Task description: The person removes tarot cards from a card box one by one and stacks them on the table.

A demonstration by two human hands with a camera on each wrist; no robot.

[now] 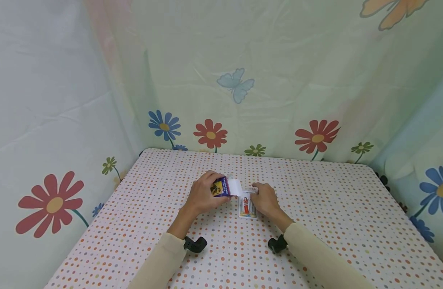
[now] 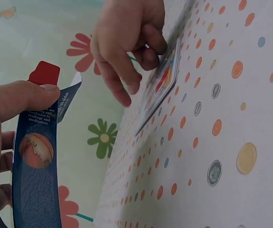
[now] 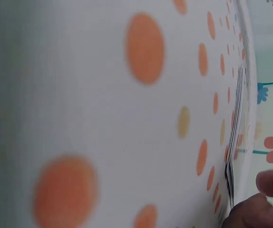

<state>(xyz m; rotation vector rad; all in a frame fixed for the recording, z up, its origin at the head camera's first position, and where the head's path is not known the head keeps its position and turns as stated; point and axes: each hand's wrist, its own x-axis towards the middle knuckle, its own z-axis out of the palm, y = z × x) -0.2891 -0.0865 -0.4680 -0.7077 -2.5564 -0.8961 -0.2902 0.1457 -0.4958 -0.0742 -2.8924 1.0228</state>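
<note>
My left hand [image 1: 202, 193] grips a small dark blue card box [image 1: 218, 188], thumb on one edge and fingers on the other. Its open end points right, with a white flap [image 1: 235, 187] sticking out; a red tab [image 2: 46, 73] shows in the left wrist view. On the table lies a thin stack of picture cards [image 1: 247, 207], the top one showing a red figure. My right hand [image 1: 266, 200] is at the stack's far right edge, fingers loosely bent, with no card lifted. In the right wrist view its fingertips [image 3: 255, 211] are beside the stack's near end; contact is unclear.
A white cloth with coloured dots [image 1: 163, 176] covers the table. Behind it and at both sides hang pale curtains [image 1: 279, 80] printed with flowers and butterflies. Black wrist cameras [image 1: 195, 244] sit on both wrists, close above the cloth.
</note>
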